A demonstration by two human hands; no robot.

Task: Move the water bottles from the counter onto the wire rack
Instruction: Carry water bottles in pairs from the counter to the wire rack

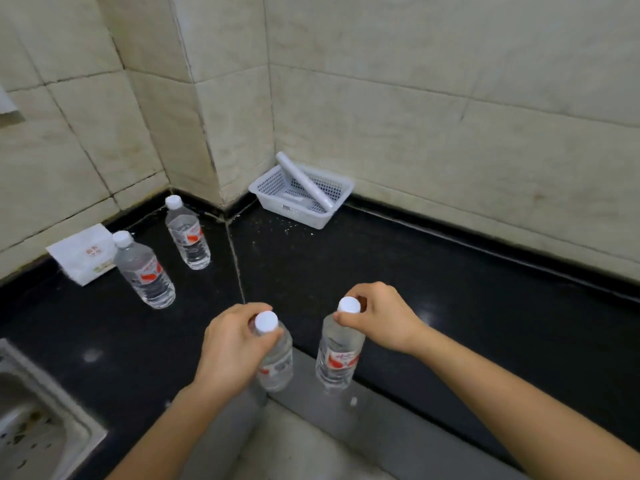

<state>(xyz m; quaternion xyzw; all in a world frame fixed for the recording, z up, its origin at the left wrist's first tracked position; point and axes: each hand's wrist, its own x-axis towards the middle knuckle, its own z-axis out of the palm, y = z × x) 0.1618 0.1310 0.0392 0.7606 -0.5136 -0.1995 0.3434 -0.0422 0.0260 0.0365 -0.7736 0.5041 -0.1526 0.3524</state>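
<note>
Head view: left hand (pixel 230 344) pinches left bottle (pixel 277 367), right hand (pixel 384 320) right bottle (pixel 339 355); red labels unreadable.

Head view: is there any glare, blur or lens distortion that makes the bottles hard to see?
Head view: the wide lens bends the wall tile lines and the counter edge; small pale glare spots sit on the black counter; the sink is blurred; the four bottles are clear enough, lit evenly.

Sink (pixel 64 398) cut off at left edge
</note>
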